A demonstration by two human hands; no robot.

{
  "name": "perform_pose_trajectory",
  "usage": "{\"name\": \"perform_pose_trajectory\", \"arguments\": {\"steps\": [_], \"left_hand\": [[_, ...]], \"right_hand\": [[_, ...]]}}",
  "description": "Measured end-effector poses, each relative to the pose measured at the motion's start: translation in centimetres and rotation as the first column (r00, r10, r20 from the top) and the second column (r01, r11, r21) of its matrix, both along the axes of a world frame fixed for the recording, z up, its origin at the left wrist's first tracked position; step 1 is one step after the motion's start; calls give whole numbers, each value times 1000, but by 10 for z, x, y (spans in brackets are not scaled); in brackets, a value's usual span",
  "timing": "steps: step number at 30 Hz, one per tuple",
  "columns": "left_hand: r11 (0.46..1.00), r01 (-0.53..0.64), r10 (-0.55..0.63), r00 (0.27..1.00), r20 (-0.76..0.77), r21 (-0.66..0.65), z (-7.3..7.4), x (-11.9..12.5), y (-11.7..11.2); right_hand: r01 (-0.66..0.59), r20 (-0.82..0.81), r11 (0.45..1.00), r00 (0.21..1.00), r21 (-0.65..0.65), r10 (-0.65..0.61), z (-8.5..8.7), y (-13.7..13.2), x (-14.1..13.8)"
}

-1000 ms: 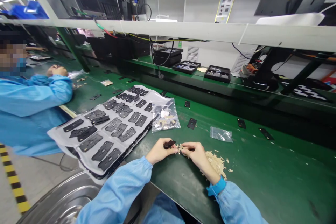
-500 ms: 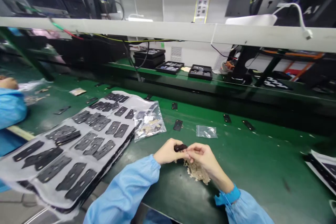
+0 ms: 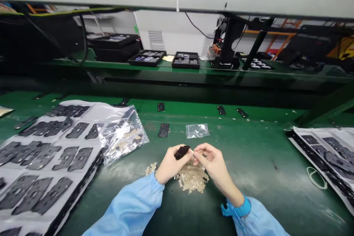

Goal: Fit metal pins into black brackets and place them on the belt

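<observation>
My left hand (image 3: 173, 162) is closed around a small, flat black plate (image 3: 182, 152), held tilted above the bench. Close beside it, my right hand (image 3: 211, 160) pinches at the plate's right end; a tiny pale bit shows by its fingertips, too small to name. Under both hands lies a heap of small beige pieces (image 3: 193, 180), with a few more beige pieces (image 3: 151, 169) left of my left wrist. Beyond the hands rest a small clear zip bag (image 3: 197, 131) and a black plate (image 3: 163, 130).
At left, a white-lined tray (image 3: 94, 155) carries rows of black plates, with a clear bag of beige pieces (image 3: 125, 138) over its corner. Another lined tray (image 3: 301, 131) and a pale ring (image 3: 316, 177) are at right. Black boxes (image 3: 186, 65) stand on the back shelf (image 3: 116, 65).
The view has swung right and down, bringing the right tray into sight and taking the neighbouring person's arm out. My hands remain together over the beige heap, and the black plate is turned more.
</observation>
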State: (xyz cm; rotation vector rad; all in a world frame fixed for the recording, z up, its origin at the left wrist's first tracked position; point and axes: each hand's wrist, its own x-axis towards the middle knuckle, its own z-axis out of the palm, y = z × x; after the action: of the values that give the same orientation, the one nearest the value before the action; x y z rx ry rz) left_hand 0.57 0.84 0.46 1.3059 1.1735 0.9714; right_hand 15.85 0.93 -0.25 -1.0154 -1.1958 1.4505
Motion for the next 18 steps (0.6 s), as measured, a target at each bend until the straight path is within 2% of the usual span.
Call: {"name": "perform_pose_trajectory", "arguments": {"steps": [5,9,12,18], "left_hand": [[1000,-22,24,995,-99,16,-5,-2,-5],[999,-12,17,989,-148,31,-12,-3,-8],[998,-1,13,983,-185,68,-12,-3,-9],[999,29,-20,979,-205,40,-8,-5,-8]], "right_hand": [[-109,295,983,954,151,60,-3,-2,6],[-260,517,906,854,334,55,-1,-2,12],[-326,584,856,811,402,35,1,-3,13],[-338,583,853,811,397,49,1,-3,11]]}}
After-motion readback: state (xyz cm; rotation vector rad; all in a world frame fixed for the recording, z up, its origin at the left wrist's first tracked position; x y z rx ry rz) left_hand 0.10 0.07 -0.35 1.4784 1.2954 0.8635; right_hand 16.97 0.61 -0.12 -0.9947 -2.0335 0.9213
